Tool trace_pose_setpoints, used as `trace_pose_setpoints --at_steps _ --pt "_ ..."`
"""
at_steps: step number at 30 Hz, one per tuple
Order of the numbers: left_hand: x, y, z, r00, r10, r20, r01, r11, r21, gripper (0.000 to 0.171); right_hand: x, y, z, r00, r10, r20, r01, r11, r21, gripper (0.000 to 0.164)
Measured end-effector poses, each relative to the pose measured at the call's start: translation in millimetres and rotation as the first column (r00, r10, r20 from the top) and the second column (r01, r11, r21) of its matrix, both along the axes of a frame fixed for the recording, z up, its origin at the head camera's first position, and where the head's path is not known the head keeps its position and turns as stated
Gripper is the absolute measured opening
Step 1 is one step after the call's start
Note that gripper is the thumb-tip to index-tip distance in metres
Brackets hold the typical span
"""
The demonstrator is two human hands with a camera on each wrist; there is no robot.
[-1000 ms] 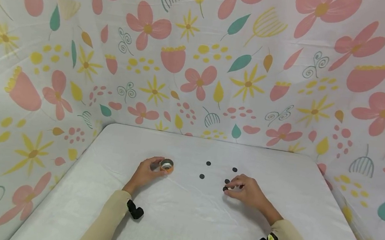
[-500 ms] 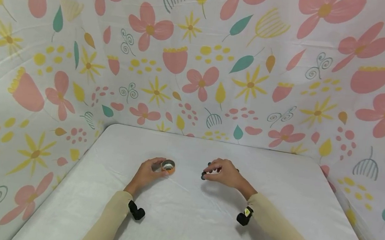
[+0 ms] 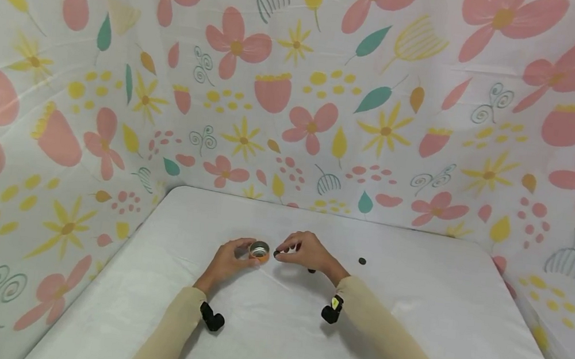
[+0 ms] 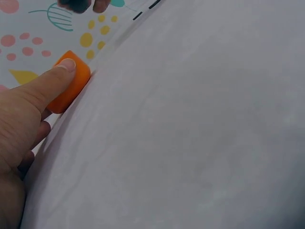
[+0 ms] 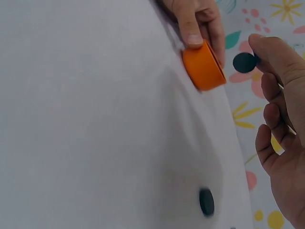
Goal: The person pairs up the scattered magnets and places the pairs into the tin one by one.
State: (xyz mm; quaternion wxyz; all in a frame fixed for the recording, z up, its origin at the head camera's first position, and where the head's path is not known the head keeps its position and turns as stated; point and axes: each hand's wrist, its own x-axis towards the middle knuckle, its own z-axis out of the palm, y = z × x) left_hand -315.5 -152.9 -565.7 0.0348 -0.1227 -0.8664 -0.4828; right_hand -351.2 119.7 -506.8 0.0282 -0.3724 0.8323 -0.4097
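A small round orange tin (image 3: 259, 251) with a shiny silver inside stands on the white tabletop, its mouth upward. My left hand (image 3: 229, 263) holds it from the left, with the thumb on the orange side (image 4: 71, 86). Close to the tin's right side, my right hand (image 3: 309, 252) pinches a small dark disc (image 5: 244, 62) between thumb and forefinger. That disc is apart from the tin, and the other right fingers are curled. One loose dark disc (image 3: 312, 271) lies under the right hand, and another disc (image 3: 362, 261) lies farther right.
The white table (image 3: 262, 339) ends at a flower-printed cloth (image 3: 317, 90) behind and at both sides. A black wrist camera (image 3: 213, 318) sits on the left sleeve, and another wrist camera (image 3: 332, 310) on the right. The right forearm covers part of the tabletop.
My right hand has moved left with the pinched disc, from the loose discs to beside the tin. The left hand stays on the tin. The head view has turned slightly right to left.
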Motion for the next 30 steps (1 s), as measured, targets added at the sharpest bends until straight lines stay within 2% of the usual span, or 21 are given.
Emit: trace_pose_setpoints --at_steps 5,13,21,30 --pt "0.7 1 -0.2 1.0 -0.018 -0.019 0.018 1.0 -0.006 0.06 -6.5 -20 -1.7 1.0 -0.012 -0.006 0.012 1.0 0.001 0.013" --pt "0.6 -1 -0.5 0.998 -0.038 -0.051 0.036 0.999 -0.033 0.062 -16.9 -44 -5.2 1.0 -0.011 0.029 0.011 1.0 0.008 0.019" --pt "-2.3 -1 -1.2 0.999 -0.03 -0.038 0.028 0.999 -0.043 0.064 -23.1 -47 -15.3 0.996 -0.027 0.086 0.029 0.999 -0.025 0.021" --pt "-1.3 -2 -1.6 0.999 -0.024 -0.04 0.022 0.998 -0.051 0.064 -22.4 -50 -20.9 0.994 -0.02 0.103 0.026 0.998 -0.058 0.023"
